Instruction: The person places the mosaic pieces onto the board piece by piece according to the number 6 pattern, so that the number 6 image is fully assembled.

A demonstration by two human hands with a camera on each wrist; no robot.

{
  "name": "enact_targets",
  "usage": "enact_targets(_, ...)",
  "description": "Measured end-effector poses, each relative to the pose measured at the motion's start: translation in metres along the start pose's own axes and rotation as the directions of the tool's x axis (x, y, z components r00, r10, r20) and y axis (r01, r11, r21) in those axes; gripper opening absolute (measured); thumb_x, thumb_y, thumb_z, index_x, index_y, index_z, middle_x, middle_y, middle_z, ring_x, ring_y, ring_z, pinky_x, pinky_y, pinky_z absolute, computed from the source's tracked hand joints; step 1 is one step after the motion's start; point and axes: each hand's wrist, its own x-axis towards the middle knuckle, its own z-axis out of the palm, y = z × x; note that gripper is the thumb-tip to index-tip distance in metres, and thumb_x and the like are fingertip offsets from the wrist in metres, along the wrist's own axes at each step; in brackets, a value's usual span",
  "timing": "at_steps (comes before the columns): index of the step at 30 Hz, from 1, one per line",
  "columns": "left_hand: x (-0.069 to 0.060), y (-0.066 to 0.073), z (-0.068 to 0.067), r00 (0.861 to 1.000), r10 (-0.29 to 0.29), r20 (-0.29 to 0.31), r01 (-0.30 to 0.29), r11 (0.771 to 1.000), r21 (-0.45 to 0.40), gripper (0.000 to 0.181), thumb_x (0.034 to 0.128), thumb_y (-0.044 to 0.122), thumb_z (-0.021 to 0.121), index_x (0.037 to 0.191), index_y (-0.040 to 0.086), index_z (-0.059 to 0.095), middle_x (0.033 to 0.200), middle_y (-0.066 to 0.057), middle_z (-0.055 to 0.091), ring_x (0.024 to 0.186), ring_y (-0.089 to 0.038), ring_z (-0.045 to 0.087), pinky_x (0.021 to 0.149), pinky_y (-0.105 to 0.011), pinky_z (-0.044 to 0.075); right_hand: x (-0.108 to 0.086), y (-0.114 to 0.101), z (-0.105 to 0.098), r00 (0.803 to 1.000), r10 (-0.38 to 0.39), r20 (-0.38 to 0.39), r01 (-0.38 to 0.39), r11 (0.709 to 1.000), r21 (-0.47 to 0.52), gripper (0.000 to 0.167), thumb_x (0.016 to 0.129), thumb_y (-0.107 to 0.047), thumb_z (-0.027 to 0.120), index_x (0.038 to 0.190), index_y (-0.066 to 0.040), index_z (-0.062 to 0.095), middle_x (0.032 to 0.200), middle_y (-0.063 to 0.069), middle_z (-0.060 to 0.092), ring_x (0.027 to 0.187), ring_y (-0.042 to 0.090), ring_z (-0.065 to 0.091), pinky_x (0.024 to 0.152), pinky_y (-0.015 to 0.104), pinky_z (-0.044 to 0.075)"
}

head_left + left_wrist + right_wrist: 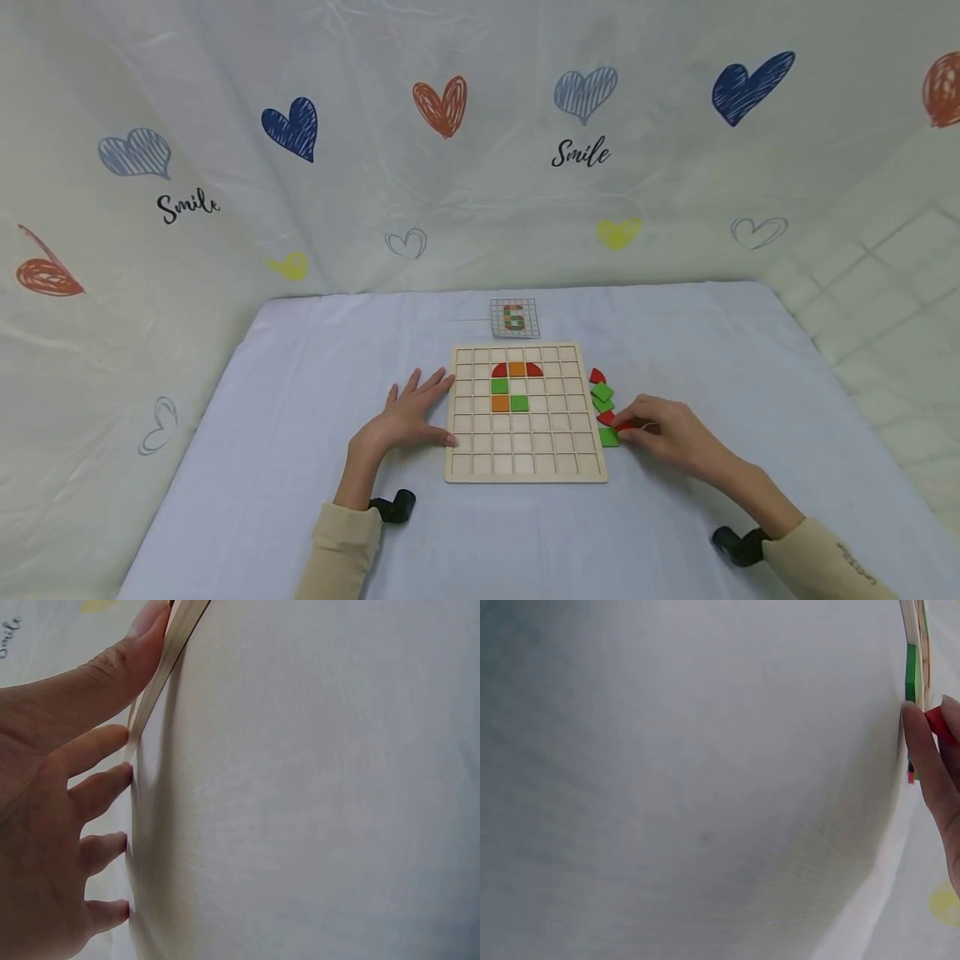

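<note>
A wooden grid board [555,458] lies on the table, bearing red quarter-round tiles at both ends of an orange square tile [517,368], with green and orange squares below. My left hand [405,421] rests at the board's left edge, fingers spread and thumb on the rim; the left wrist view shows the thumb against the wooden edge [174,645]. To the right of the board, my right hand [678,433] pinches a red tile [939,724] between thumb and fingers. Just under those fingertips lies a green square tile [609,437] beside the board.
Several loose tiles, among them a green square [602,391] and a red quarter-round [597,376], lie along the board's right side. Behind the board is a small pattern card [514,318] with a coloured figure on a grid. A white cloth [337,333] covers the table.
</note>
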Motion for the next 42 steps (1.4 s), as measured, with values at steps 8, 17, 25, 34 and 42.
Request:
enact_targets(8, -0.002, 0.001, -0.002, 1.0, 0.007, -0.008, -0.008, 1.0, -0.013, 0.104, 0.0798, 0.038, 0.088, 0.164, 0.02, 0.031, 0.173, -0.001, 0.019, 0.161, -0.036, -0.003, 0.125, -0.065, -0.006, 0.008, -0.004, 0.001, 0.994, 0.098, 0.04, -0.1, 0.993, 0.063, 0.034, 0.082, -0.001, 0.084, 0.114, -0.009, 0.075, 0.101, 0.0, 0.077, 0.086, 0.008, 0.07, 0.076, 0.03, 0.063)
enact_targets(17, -0.002, 0.001, -0.003, 1.0, 0.022, -0.008, -0.022, 0.999, -0.026, 0.104, 0.0795, 0.039, 0.088, 0.164, 0.02, 0.031, 0.173, -0.003, 0.019, 0.161, -0.036, -0.004, 0.125, -0.065, -0.006, 0.023, -0.005, 0.006, 0.991, 0.108, 0.077, -0.116, 0.987, 0.11, 0.022, 0.085, -0.005, 0.083, 0.102, -0.015, 0.075, 0.094, -0.007, 0.075, 0.085, 0.005, 0.07, 0.08, 0.029, 0.063)
enact_targets(25, -0.003, 0.001, -0.003, 1.0, 0.023, -0.006, -0.023, 0.999, -0.025, 0.104, 0.0797, 0.038, 0.088, 0.164, 0.02, 0.03, 0.173, -0.003, 0.019, 0.161, -0.037, -0.004, 0.125, -0.066, -0.006, 0.041, -0.011, 0.012, 0.984, 0.153, 0.091, -0.166, 0.973, 0.158, 0.018, 0.088, -0.011, 0.082, 0.105, -0.014, 0.077, 0.096, -0.005, 0.076, 0.088, 0.009, 0.07, 0.085, 0.029, 0.062)
enact_targets(34, -0.003, 0.001, -0.004, 1.0, 0.01, -0.003, -0.01, 1.0, -0.02, 0.103, 0.08, 0.038, 0.088, 0.164, 0.021, 0.031, 0.173, -0.001, 0.019, 0.161, -0.035, -0.003, 0.125, -0.065, -0.006, 0.062, -0.016, 0.028, 0.969, 0.228, 0.09, -0.241, 0.953, 0.182, 0.017, 0.088, -0.015, 0.082, 0.104, -0.01, 0.076, 0.096, -0.001, 0.077, 0.085, 0.013, 0.07, 0.073, 0.019, 0.057)
enact_targets(42, -0.003, 0.001, -0.004, 1.0, 0.018, -0.008, -0.019, 1.0, -0.021, 0.103, 0.0795, 0.038, 0.089, 0.164, 0.019, 0.031, 0.173, -0.003, 0.02, 0.161, -0.037, -0.002, 0.125, -0.066, -0.005, 0.077, -0.025, 0.04, 0.961, 0.26, 0.09, -0.272, 0.946, 0.176, 0.014, 0.089, -0.013, 0.081, 0.102, -0.009, 0.076, 0.094, 0.001, 0.075, 0.084, 0.014, 0.069, 0.077, 0.021, 0.057)
